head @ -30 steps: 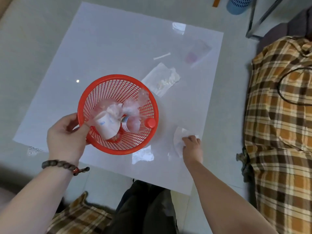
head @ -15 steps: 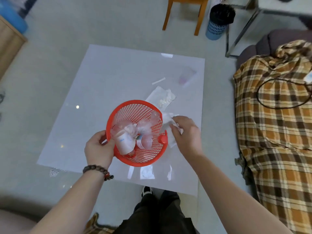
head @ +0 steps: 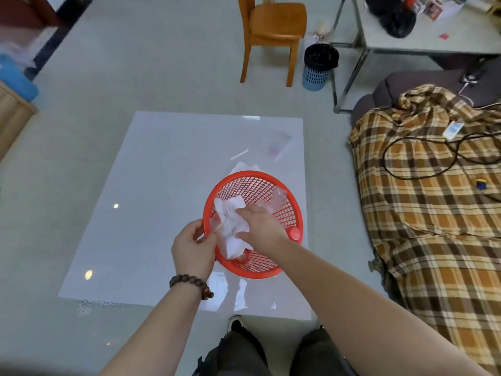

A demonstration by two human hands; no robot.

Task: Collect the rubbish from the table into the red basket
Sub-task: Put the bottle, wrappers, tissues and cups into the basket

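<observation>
The red basket (head: 287, 191) is held tilted above the white table (head: 162, 185); my left hand (head: 193, 246) grips its near-left rim. My right hand (head: 260, 226) is inside the basket, fingers on a white tissue (head: 230, 226) that lies over the other rubbish. A clear plastic bottle (head: 279, 198) and its red cap (head: 294, 233) show beside that hand. Behind the basket a white wrapper (head: 244, 166), a thin white strip (head: 239, 154) and a clear plastic bag with pink (head: 279, 147) lie on the table.
A sofa with a plaid blanket (head: 433, 213) and a black cable runs along the right. A wooden chair (head: 273, 31), a blue bin with a black liner (head: 320, 66) and a metal-framed table (head: 406, 42) stand beyond. My knees are below the table's near edge.
My right hand picked the tissue off the table at the near right, carried it left and brought it down into the basket. The view has tilted up, showing more of the room.
</observation>
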